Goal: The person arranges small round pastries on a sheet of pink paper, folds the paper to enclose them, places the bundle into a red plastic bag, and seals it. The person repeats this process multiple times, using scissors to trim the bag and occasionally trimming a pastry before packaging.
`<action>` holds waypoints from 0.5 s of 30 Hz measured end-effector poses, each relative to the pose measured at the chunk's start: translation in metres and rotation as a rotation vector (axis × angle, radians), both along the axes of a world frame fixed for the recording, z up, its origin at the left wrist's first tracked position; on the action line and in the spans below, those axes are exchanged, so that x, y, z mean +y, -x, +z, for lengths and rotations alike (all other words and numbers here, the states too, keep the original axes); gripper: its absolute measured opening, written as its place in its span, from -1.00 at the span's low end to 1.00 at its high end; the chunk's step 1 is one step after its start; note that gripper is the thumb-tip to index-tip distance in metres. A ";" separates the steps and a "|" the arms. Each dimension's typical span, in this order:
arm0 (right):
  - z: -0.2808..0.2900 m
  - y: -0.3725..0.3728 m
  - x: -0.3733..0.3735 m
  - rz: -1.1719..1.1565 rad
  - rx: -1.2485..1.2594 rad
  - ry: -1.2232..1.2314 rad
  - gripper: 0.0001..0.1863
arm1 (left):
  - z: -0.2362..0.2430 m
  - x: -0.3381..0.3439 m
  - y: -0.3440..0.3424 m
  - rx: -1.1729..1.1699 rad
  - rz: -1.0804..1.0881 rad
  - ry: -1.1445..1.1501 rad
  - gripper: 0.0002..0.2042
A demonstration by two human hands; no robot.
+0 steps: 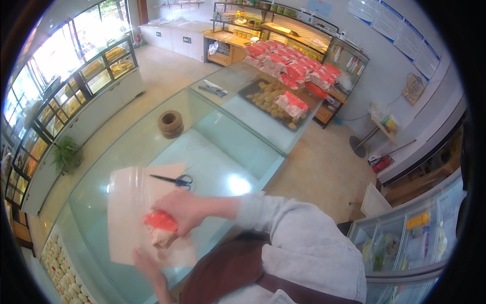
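Note:
My right hand (179,209) is closed round the top of a red and tan paper packet (161,230), above a sheet of pale brown paper (125,207). Below the packet, my left hand (150,269) is slightly blurred, its fingers apart and holding nothing that I can see. The paper lies on a glass counter (212,202). Dark-handled scissors (174,180) rest across its far edge, just beyond my right hand. Farther off on the glass stands a brown ring-shaped roll (170,124), perhaps twine.
On the far counter, a dark tray (253,93) holds small round brown pieces, with a red packet (291,105) on it. Many similar packets (291,63) are heaped behind. Another pair of scissors (212,90) lies left of the tray. White round pieces (63,268) fill the lower left.

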State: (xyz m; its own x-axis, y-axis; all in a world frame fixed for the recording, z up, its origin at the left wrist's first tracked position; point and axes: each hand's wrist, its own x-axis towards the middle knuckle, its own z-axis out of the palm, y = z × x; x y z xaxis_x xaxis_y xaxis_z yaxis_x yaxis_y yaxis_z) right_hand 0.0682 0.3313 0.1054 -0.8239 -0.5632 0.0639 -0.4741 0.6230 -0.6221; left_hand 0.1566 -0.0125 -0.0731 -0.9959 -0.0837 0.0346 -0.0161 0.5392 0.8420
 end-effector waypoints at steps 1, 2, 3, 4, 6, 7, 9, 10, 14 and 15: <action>0.009 -0.004 0.036 -0.089 -0.021 0.061 -0.01 | -0.003 0.005 -0.001 -0.020 0.060 0.039 -0.26; 0.017 -0.008 0.076 -0.175 -0.042 0.123 -0.02 | -0.003 0.011 -0.001 -0.002 0.103 0.063 -0.28; 0.025 -0.013 0.119 -0.292 -0.037 0.146 -0.05 | -0.003 0.021 -0.001 -0.017 0.160 0.099 -0.30; 0.033 -0.018 0.166 -0.385 0.001 0.205 -0.07 | -0.003 0.037 -0.004 0.093 0.171 0.020 -0.32; 0.044 -0.025 0.260 -0.632 0.138 0.184 -0.11 | 0.006 0.071 -0.007 0.222 0.247 -0.090 -0.37; 0.049 -0.027 0.311 -0.783 0.152 0.099 -0.14 | 0.014 0.092 -0.008 0.266 0.251 0.036 -0.40; 0.054 -0.028 0.410 -1.035 0.175 -0.088 -0.13 | 0.029 0.145 -0.012 0.301 0.304 0.333 -0.45; 0.056 -0.030 0.459 -1.153 0.146 -0.150 -0.12 | 0.032 0.180 -0.012 0.329 0.255 0.316 -0.47; 0.038 -0.029 0.630 -1.437 0.124 -0.432 -0.01 | 0.042 0.302 -0.012 0.305 -0.008 0.276 -0.46; 0.029 -0.025 0.665 -1.483 0.074 -0.474 0.00 | 0.042 0.325 -0.013 0.256 -0.081 0.266 -0.44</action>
